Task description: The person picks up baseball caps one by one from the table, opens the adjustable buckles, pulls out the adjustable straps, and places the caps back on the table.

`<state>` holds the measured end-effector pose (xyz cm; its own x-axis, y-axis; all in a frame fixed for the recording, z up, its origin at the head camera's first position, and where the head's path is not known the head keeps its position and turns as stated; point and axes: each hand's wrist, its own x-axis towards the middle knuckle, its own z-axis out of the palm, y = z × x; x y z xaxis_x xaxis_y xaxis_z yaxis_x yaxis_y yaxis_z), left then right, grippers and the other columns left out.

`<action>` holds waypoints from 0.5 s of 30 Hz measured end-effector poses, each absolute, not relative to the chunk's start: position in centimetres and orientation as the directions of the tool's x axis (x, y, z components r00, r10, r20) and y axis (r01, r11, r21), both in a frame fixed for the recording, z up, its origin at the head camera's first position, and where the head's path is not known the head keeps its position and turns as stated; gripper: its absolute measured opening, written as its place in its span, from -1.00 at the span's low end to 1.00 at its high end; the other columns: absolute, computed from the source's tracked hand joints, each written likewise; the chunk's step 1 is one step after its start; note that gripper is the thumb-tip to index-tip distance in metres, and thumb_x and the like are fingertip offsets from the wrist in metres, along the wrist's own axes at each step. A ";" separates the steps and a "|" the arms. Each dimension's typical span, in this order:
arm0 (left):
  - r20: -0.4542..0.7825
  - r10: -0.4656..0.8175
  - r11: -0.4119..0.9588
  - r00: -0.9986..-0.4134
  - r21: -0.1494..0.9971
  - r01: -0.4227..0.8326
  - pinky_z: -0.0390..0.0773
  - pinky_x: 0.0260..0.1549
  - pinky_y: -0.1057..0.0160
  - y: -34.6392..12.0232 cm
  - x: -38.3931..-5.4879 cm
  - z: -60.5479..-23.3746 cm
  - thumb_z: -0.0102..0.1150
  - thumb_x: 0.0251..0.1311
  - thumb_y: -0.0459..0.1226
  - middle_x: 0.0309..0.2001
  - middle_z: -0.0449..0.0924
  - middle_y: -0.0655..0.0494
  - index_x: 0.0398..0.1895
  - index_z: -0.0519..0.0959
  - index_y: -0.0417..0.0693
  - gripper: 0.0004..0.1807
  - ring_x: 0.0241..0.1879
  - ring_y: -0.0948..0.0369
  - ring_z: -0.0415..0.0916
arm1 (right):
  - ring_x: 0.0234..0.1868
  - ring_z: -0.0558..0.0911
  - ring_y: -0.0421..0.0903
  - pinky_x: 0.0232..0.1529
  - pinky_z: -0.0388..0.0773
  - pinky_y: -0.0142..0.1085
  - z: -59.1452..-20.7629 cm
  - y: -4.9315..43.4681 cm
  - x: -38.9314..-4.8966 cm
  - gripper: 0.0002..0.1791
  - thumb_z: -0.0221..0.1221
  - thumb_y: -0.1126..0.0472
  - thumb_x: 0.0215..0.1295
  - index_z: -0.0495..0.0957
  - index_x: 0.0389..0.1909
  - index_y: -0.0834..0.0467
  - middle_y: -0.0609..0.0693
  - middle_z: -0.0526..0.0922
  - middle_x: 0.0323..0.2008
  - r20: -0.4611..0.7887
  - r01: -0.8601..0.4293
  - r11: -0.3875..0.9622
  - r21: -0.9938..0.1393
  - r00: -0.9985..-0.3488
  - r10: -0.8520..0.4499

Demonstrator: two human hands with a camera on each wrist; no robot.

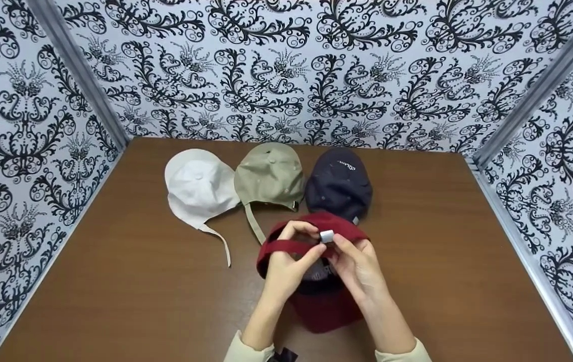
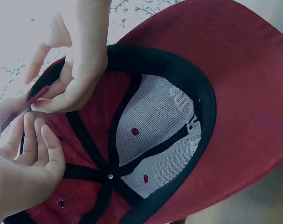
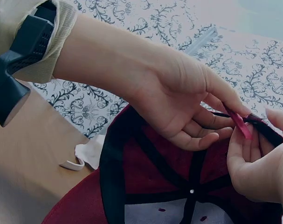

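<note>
Red cap (image 1: 324,301) lies upside down on the brown table (image 1: 115,281), so its back strap (image 1: 286,246) faces up. Left hand (image 1: 286,269) pinches the strap; right hand (image 1: 354,264) pinches its silver buckle (image 1: 326,236).

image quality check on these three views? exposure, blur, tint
Head: even light, sharp, red cap and both hands clear, walls bowed by the wide lens. Left wrist: top-left blown out white, cool tint, left hand soft. Right wrist: washed, hazy upper right, strap slightly blurred.

Head view looks down from afar; both wrist views closely share the red cap (image 2: 234,93).
</note>
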<state>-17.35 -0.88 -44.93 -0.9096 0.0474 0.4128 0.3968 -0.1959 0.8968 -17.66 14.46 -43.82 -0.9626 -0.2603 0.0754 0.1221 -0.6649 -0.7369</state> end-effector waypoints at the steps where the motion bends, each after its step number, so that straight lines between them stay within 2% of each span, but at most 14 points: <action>1: 0.410 0.069 -0.213 -0.909 0.897 0.388 0.62 -0.07 0.38 -1.0 -17.4 -45.1 0.31 0.19 -0.44 -0.13 0.58 -0.22 -0.10 0.51 -0.31 -0.75 -0.11 0.28 0.59 | -0.21 0.68 -0.22 -0.09 0.62 -0.42 -43.8 14.5 -17.7 -0.70 -0.02 0.48 0.42 0.67 -0.19 0.15 -0.07 0.74 -0.26 0.080 0.114 -0.663 -0.740 -0.964 -0.254; 4: 0.375 0.171 -0.259 -0.911 0.909 0.325 0.60 -0.01 0.34 -1.7 -17.6 -45.7 0.16 0.34 -0.37 -0.12 0.58 -0.38 -0.18 0.48 -0.45 -0.79 -0.08 0.26 0.61 | -0.24 0.68 -0.21 -0.08 0.65 -0.42 -43.6 14.8 -17.6 -0.68 -0.03 0.53 0.38 0.65 -0.22 0.16 -0.08 0.71 -0.28 0.075 0.100 -0.666 -0.739 -0.970 -0.229; 7: 0.271 0.316 -0.275 -0.909 0.943 0.186 0.57 0.07 0.28 -2.7 -17.8 -46.6 -0.06 0.49 -0.11 -0.01 0.59 -0.45 -0.17 0.49 -0.57 -0.47 0.02 0.18 0.62 | -0.25 0.67 -0.21 -0.05 0.67 -0.40 -43.3 15.3 -17.6 -0.66 -0.05 0.55 0.38 0.65 -0.23 0.16 -0.07 0.70 -0.29 0.075 0.088 -0.685 -0.724 -0.976 -0.204; 10: 0.116 0.425 -0.369 -0.898 0.928 -0.055 0.54 0.15 0.20 -3.3 -17.9 -47.8 -0.25 0.50 0.15 0.15 0.58 -0.33 0.07 0.50 -0.47 -0.24 0.16 0.09 0.57 | -0.27 0.67 -0.21 -0.04 0.67 -0.38 -43.1 16.0 -17.5 -0.66 -0.06 0.56 0.39 0.65 -0.23 0.19 -0.06 0.70 -0.32 0.090 0.079 -0.710 -0.699 -0.976 -0.197; 11: 0.060 0.439 -0.432 -0.897 0.889 -0.152 0.53 0.17 0.19 -3.4 -18.0 -48.1 -0.29 0.48 0.22 0.18 0.59 -0.25 0.15 0.50 -0.36 -0.21 0.19 0.08 0.56 | -0.27 0.67 -0.22 -0.03 0.67 -0.37 -43.1 16.3 -17.4 -0.66 -0.06 0.56 0.40 0.65 -0.23 0.19 -0.05 0.71 -0.32 0.102 0.077 -0.720 -0.689 -0.974 -0.202; 13: -0.035 0.430 -0.605 -0.902 0.730 -0.316 0.50 0.18 0.19 -3.6 -18.1 -48.5 -0.33 0.47 0.24 0.16 0.63 -0.10 0.21 0.51 -0.17 -0.26 0.18 0.09 0.54 | -0.27 0.68 -0.21 -0.03 0.67 -0.36 -43.1 16.9 -17.2 -0.65 -0.08 0.56 0.41 0.66 -0.23 0.22 -0.04 0.74 -0.32 0.133 0.082 -0.740 -0.668 -0.965 -0.227; 15: -0.097 0.386 -0.770 -0.918 0.514 -0.378 0.49 0.15 0.24 -3.7 -18.2 -48.6 -0.36 0.51 0.20 0.09 0.64 0.05 0.13 0.54 -0.06 -0.36 0.11 0.17 0.54 | -0.25 0.70 -0.19 -0.01 0.66 -0.35 -43.3 17.5 -16.8 -0.63 -0.11 0.55 0.42 0.68 -0.24 0.23 -0.02 0.76 -0.32 0.165 0.099 -0.758 -0.645 -0.950 -0.265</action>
